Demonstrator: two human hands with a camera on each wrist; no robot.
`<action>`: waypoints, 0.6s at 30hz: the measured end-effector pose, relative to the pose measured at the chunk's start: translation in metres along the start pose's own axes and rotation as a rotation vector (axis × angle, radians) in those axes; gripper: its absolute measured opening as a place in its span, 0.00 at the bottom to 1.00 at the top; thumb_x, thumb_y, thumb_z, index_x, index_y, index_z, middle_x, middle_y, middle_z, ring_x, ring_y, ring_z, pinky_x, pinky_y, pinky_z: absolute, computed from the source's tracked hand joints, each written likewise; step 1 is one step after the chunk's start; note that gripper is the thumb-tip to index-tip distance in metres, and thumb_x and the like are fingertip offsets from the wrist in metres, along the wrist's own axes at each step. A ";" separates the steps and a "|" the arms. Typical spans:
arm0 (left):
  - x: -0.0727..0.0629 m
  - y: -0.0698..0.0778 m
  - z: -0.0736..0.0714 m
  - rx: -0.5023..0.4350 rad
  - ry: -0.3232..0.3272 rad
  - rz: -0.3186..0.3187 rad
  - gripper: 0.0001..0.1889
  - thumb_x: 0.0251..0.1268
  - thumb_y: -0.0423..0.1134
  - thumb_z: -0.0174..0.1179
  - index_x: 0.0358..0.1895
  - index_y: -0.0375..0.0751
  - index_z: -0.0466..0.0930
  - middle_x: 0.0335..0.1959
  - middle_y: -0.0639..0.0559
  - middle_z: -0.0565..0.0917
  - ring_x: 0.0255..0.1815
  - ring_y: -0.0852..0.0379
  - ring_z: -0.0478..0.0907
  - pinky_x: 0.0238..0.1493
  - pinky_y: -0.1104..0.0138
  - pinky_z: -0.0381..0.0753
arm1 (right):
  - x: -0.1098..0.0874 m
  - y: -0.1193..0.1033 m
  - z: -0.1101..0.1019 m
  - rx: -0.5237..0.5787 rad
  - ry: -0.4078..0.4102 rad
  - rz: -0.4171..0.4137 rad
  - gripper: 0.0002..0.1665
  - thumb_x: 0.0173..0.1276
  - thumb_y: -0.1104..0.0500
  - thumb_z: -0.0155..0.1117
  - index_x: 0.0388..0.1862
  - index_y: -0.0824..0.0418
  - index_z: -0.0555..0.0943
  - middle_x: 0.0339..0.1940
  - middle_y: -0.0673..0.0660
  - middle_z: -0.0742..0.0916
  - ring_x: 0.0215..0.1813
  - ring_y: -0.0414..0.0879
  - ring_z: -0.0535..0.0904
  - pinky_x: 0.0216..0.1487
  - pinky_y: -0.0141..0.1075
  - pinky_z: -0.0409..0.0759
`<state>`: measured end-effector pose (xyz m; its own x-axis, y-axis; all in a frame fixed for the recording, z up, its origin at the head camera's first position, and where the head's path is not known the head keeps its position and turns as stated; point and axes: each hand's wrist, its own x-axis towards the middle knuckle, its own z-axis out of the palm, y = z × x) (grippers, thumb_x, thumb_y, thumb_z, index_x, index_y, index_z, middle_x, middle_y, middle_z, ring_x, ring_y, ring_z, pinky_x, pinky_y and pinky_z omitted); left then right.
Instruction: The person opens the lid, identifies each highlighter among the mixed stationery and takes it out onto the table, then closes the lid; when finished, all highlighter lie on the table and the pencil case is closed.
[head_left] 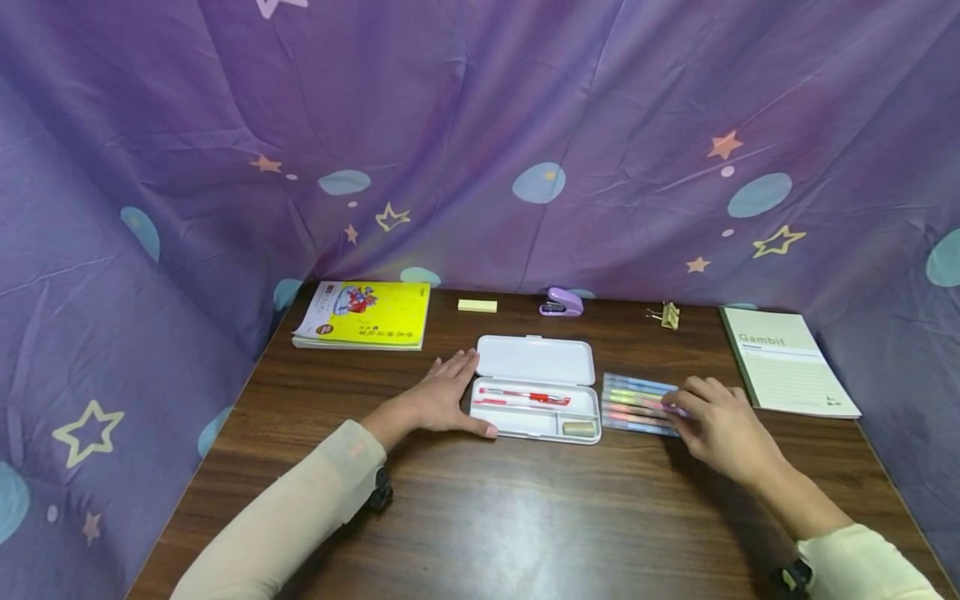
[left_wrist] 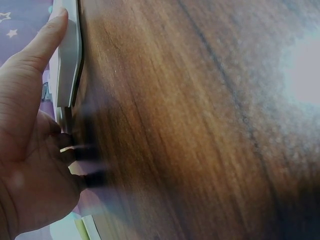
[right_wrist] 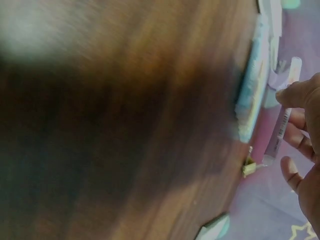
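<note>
A white pencil case [head_left: 536, 360] lies with its lid back; a red pen [head_left: 525, 396], a similar red stick beside it and an eraser-like beige block [head_left: 578, 428] are inside. My left hand [head_left: 442, 397] rests against its left side, fingers spread, thumb [left_wrist: 50, 37] along the front edge. Right of the case lies a clear pack of coloured pens [head_left: 633, 404]. Above its right end my right hand [head_left: 723, 425] pinches a slim, pale purple pen [right_wrist: 283, 122] with a barcode between thumb and fingers. The right wrist view shows that pen lifted off the table.
Along the back stand a yellow-covered book [head_left: 375, 317], a pale yellow sticky-note pad [head_left: 477, 306], a purple stapler [head_left: 561, 302] and a gold binder clip [head_left: 664, 316]. A Gambit notebook [head_left: 787, 362] lies at the right. A purple curtain [head_left: 465, 150] hangs behind the brown table [head_left: 480, 517].
</note>
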<state>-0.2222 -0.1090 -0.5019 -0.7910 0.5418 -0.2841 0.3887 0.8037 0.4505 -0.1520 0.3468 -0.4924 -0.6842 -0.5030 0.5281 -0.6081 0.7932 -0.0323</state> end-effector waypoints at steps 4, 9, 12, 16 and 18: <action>0.000 0.000 0.000 -0.002 0.002 -0.001 0.75 0.59 0.78 0.72 0.93 0.40 0.34 0.95 0.43 0.38 0.96 0.46 0.35 0.95 0.47 0.34 | -0.006 -0.008 0.007 -0.002 -0.021 -0.033 0.19 0.51 0.66 0.84 0.42 0.55 0.91 0.37 0.50 0.87 0.38 0.50 0.81 0.33 0.45 0.69; 0.000 0.000 -0.001 -0.001 0.000 -0.002 0.75 0.58 0.79 0.72 0.93 0.40 0.34 0.95 0.43 0.38 0.96 0.46 0.34 0.95 0.48 0.34 | -0.011 -0.017 0.014 0.009 -0.038 -0.058 0.18 0.53 0.66 0.83 0.43 0.54 0.93 0.38 0.48 0.87 0.40 0.47 0.80 0.37 0.49 0.74; 0.001 0.000 -0.001 -0.002 -0.001 -0.004 0.76 0.59 0.79 0.72 0.93 0.40 0.34 0.95 0.43 0.38 0.96 0.46 0.34 0.95 0.47 0.34 | -0.012 -0.022 0.017 0.019 -0.041 -0.067 0.18 0.52 0.66 0.83 0.44 0.54 0.93 0.38 0.47 0.87 0.41 0.47 0.80 0.39 0.49 0.74; 0.000 0.001 -0.001 -0.001 -0.002 -0.008 0.75 0.59 0.79 0.72 0.93 0.40 0.34 0.95 0.43 0.37 0.96 0.46 0.34 0.95 0.47 0.34 | -0.013 -0.026 0.020 0.016 -0.051 -0.074 0.19 0.53 0.66 0.84 0.44 0.54 0.93 0.39 0.48 0.86 0.42 0.47 0.81 0.39 0.48 0.74; 0.000 0.001 -0.001 -0.001 -0.004 -0.009 0.75 0.59 0.79 0.72 0.93 0.41 0.34 0.95 0.43 0.38 0.96 0.46 0.34 0.95 0.48 0.34 | -0.013 -0.028 0.021 0.011 -0.056 -0.077 0.18 0.54 0.66 0.84 0.45 0.54 0.93 0.39 0.48 0.86 0.42 0.48 0.81 0.39 0.48 0.74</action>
<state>-0.2219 -0.1085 -0.5006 -0.7924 0.5358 -0.2916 0.3814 0.8083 0.4485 -0.1351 0.3239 -0.5163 -0.6564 -0.5809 0.4813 -0.6640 0.7478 -0.0029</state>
